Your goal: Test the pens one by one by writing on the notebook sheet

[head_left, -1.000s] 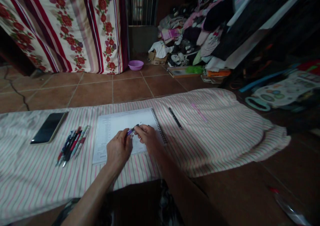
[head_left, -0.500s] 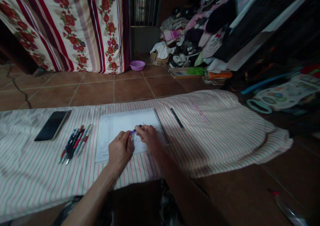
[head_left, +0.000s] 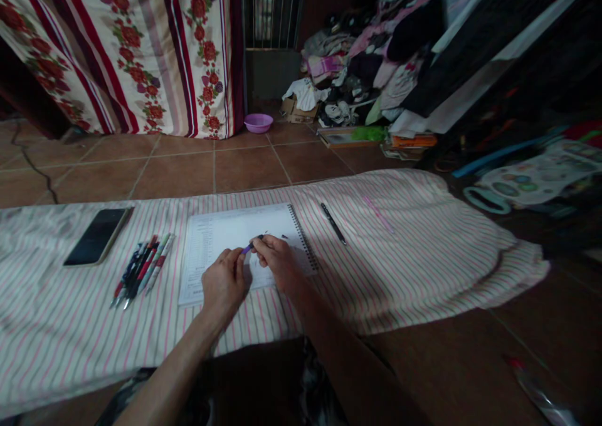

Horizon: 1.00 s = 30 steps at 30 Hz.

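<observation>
Over an open spiral notebook [head_left: 244, 224] my two hands meet on a slim purple pen [head_left: 247, 249] with a dark end. The fingers of my left hand [head_left: 222, 282] are closed on its purple part. My right hand [head_left: 277, 260] pinches the dark end, from the right; the fingers hide much of it. On the page just beyond my right hand lies a small dark piece [head_left: 285, 237], too small to name. A black pen [head_left: 333, 224] rests on the striped cloth right of the notebook, and a pink pen [head_left: 379, 214] lies farther right.
Several pens [head_left: 143, 269] lie bunched left of the notebook, beside a phone [head_left: 98, 238]. Everything rests on a striped cloth [head_left: 399, 269]. Beyond it, a purple basin [head_left: 258, 123] stands on the tiled floor, near a heap of clothes [head_left: 362, 68]. A bottle [head_left: 540, 391] lies at lower right.
Both hands and the purple pen have shifted slightly left. More of the small dark piece on the page now shows beside my right hand.
</observation>
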Each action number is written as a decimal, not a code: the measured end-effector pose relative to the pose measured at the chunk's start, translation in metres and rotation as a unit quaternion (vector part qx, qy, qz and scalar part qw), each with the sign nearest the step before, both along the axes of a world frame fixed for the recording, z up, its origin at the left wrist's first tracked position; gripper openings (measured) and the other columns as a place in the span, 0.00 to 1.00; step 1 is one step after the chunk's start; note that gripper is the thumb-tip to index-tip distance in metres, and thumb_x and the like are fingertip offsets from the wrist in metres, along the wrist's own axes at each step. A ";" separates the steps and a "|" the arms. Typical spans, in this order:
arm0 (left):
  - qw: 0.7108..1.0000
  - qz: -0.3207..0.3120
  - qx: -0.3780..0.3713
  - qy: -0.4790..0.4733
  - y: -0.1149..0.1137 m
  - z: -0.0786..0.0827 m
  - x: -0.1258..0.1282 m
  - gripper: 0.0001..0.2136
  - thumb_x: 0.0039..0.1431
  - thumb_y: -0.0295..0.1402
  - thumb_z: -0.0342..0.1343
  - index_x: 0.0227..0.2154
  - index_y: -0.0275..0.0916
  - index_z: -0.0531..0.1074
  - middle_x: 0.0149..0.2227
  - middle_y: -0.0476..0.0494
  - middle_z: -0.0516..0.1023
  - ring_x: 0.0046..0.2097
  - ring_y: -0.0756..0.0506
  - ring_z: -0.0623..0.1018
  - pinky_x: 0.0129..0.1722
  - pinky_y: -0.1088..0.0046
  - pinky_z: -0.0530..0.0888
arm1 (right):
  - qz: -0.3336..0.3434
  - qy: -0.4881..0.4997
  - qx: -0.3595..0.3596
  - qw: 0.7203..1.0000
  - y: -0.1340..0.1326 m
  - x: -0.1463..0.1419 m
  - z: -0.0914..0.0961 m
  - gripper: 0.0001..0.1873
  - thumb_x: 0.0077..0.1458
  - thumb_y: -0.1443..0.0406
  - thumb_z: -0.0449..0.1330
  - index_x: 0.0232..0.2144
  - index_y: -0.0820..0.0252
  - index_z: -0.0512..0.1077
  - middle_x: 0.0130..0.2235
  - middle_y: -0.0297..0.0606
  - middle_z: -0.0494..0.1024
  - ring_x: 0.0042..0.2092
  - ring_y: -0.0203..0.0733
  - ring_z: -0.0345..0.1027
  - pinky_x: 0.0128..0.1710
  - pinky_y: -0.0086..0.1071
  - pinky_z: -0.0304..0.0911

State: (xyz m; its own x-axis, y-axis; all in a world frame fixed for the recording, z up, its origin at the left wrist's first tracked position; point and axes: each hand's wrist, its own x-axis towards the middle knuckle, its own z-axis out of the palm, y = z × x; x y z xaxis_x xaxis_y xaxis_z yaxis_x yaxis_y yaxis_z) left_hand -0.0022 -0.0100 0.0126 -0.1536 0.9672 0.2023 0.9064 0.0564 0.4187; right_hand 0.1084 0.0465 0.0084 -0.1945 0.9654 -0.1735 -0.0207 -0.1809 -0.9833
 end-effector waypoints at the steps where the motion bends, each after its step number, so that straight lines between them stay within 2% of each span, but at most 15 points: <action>1: 1.000 0.003 0.005 -0.007 0.000 0.000 0.000 0.15 0.62 0.34 0.40 0.40 0.38 0.72 0.32 0.45 0.75 0.32 0.47 0.75 0.28 0.74 0.65 | 0.001 0.009 -0.004 1.000 -0.001 -0.001 0.002 0.14 0.45 0.56 0.56 0.18 0.61 0.65 0.15 0.26 0.60 0.18 0.28 0.52 0.17 0.25 0.47; 5: 0.999 0.015 0.015 -0.037 0.001 -0.002 -0.001 0.14 0.61 0.33 0.41 0.38 0.37 0.72 0.34 0.44 0.76 0.33 0.46 0.75 0.29 0.73 0.66 | -0.015 0.031 -0.034 0.999 -0.003 -0.002 0.007 0.15 0.45 0.55 0.57 0.21 0.62 0.67 0.19 0.27 0.62 0.20 0.28 0.54 0.18 0.23 0.49; 10: 0.999 0.024 0.011 -0.039 0.001 -0.003 -0.003 0.14 0.61 0.33 0.41 0.40 0.37 0.71 0.35 0.44 0.76 0.34 0.46 0.75 0.30 0.73 0.67 | -0.036 0.010 -0.074 0.997 -0.003 -0.002 0.008 0.15 0.41 0.56 0.60 0.22 0.63 0.68 0.23 0.31 0.68 0.23 0.29 0.57 0.18 0.22 0.50; 20: 0.999 0.013 0.004 -0.031 0.000 -0.003 -0.002 0.13 0.61 0.33 0.42 0.39 0.36 0.71 0.35 0.43 0.76 0.34 0.46 0.76 0.30 0.72 0.67 | -0.054 -0.016 -0.066 0.996 -0.003 -0.003 0.006 0.13 0.42 0.58 0.59 0.19 0.63 0.67 0.18 0.28 0.64 0.19 0.27 0.54 0.16 0.22 0.47; 25: 0.999 0.011 0.005 -0.031 0.000 -0.003 -0.001 0.14 0.62 0.33 0.41 0.40 0.36 0.71 0.35 0.43 0.76 0.35 0.46 0.75 0.31 0.73 0.67 | -0.049 -0.008 -0.050 0.997 -0.003 -0.002 0.003 0.16 0.42 0.54 0.59 0.20 0.62 0.67 0.18 0.27 0.64 0.18 0.27 0.54 0.16 0.22 0.47; 30: 0.999 0.000 0.001 -0.039 -0.001 -0.003 -0.001 0.14 0.62 0.33 0.41 0.40 0.37 0.72 0.33 0.45 0.75 0.34 0.46 0.75 0.31 0.73 0.67 | -0.061 -0.014 -0.041 0.997 -0.001 -0.002 0.000 0.16 0.41 0.54 0.60 0.16 0.62 0.65 0.14 0.25 0.60 0.17 0.26 0.50 0.16 0.24 0.46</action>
State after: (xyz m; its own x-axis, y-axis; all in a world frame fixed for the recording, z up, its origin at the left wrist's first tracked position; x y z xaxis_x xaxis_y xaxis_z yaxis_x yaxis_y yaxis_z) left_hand -0.0028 -0.0111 0.0095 -0.1694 0.9666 0.1922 0.8711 0.0556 0.4880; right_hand 0.1064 0.0458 0.0088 -0.0705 0.9638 -0.2573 -0.0193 -0.2592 -0.9656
